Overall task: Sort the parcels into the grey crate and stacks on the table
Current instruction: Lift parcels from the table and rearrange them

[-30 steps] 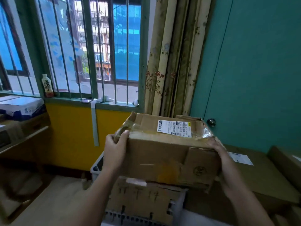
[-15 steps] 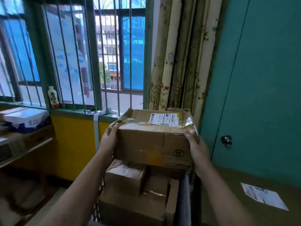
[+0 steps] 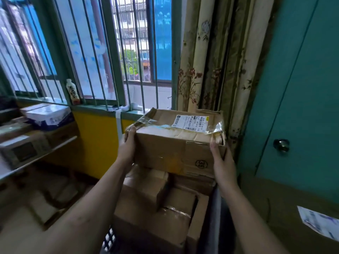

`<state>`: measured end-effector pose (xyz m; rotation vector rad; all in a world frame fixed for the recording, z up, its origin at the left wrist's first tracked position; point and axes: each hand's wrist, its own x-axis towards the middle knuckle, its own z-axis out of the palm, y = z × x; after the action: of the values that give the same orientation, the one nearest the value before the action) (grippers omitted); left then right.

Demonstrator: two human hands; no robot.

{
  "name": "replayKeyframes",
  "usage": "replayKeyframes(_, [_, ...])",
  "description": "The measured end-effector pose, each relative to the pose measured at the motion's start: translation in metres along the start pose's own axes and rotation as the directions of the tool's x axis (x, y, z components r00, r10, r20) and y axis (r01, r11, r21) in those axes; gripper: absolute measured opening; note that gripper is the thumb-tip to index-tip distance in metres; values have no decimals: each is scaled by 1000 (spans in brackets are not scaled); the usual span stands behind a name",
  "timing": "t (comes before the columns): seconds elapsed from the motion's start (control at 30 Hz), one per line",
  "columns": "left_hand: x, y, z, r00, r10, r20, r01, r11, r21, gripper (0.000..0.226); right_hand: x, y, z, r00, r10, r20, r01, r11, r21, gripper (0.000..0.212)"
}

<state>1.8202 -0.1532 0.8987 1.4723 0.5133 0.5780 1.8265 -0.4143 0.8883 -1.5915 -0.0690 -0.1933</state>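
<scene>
One labelled parcel (image 3: 174, 149) between left hand (image 3: 128, 145) and right hand (image 3: 221, 160)

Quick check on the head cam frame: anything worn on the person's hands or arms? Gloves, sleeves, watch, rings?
Nothing worn that I can see. Left hand and right hand: no gloves, rings or watch visible. Both forearms are bare right down to the bottom edge of the frame, with no sleeve or cuff in view. No tattoos, bands or markings that I can make out.
</scene>
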Motion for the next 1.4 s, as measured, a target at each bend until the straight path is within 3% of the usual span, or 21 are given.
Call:
replayKeyframes(0.1, [-1,-4,0,1000,-20,-4,20,1000,6,78,-4,12,1,999,-19,31,19,1000,7,101])
replayKeyframes(0.23, [-3,-8,-3,999,-44,7,44,999,29,81,-6,22,-1,997,-3,78,1,1000,25,85])
replayKeyframes(0.4, [-12,-16,-5,995,-78,55,78,997,6,60,-13,24,-6,992,80,102,-88,994,72,82])
replayKeyframes(0.6, [0,-11,2,995,14,96,-14,1000,-1,35,-3,17,-13,990,95,102,-103,991,84,88])
replayKeyframes(0.8, [12,-27,11,994,3,105,-19,989,147,49,6,23,-8,982,150,112,-153,988,14,74])
replayKeyframes(0.93, [9,-40,7,991,22,130,-49,977,207,51,-5,34,-4,987,144,70,-141,989,-44,85])
replayKeyframes(1.17, [6,-36,-16,986,34,163,-69,974,214,48,-22,22,8,982,189,31,-185,978,-92,91])
replayKeyframes(1.27, [3,-33,-20,982,14,190,-58,972,228,49,-26,20,10,980,200,20,-197,974,-109,84])
replayKeyframes(1.4, [-7,-22,-22,985,-1,175,-23,990,137,63,-35,10,11,983,180,-28,-182,979,-89,82])
